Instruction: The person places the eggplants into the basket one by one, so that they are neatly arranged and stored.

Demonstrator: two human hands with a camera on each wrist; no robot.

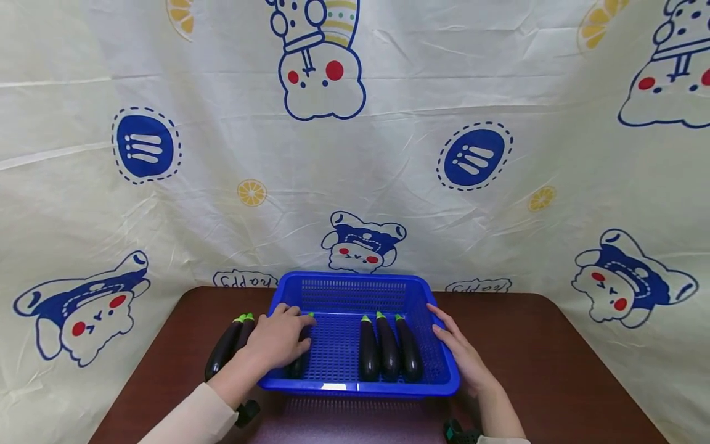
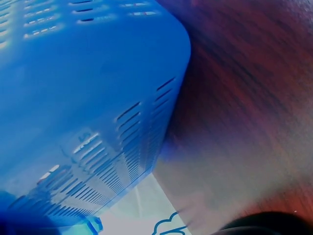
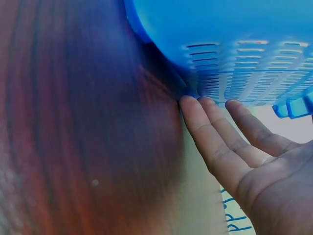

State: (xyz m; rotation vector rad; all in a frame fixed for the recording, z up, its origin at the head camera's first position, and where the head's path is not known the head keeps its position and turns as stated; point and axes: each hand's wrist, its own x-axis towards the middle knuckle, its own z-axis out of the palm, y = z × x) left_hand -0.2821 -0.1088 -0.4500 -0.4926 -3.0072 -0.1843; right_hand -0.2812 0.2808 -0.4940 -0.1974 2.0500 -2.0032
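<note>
My left hand (image 1: 281, 336) reaches over the left wall of a blue plastic basket (image 1: 333, 387). Its thumb and fingers bend over an eggplant (image 1: 300, 365) at the basket's left side, gripping it; the hand hides much of this eggplant. Farther right in the basket lie three dark eggplants (image 1: 389, 354) side by side, green stems toward the back. My right hand (image 1: 458, 350) rests its fingertips against the basket's right wall, fingers fairly straight. In the right wrist view these fingers (image 3: 215, 139) extend beneath the rim. The left wrist view has only the basket's outer side (image 2: 88, 88), without the hand.
Two eggplants (image 1: 223, 350) lie on the brown table (image 1: 521, 351) left of the basket, partly behind my left forearm. A pale printed sheet (image 1: 388, 166) hangs behind the table and along its sides. Dark straps circle both wrists.
</note>
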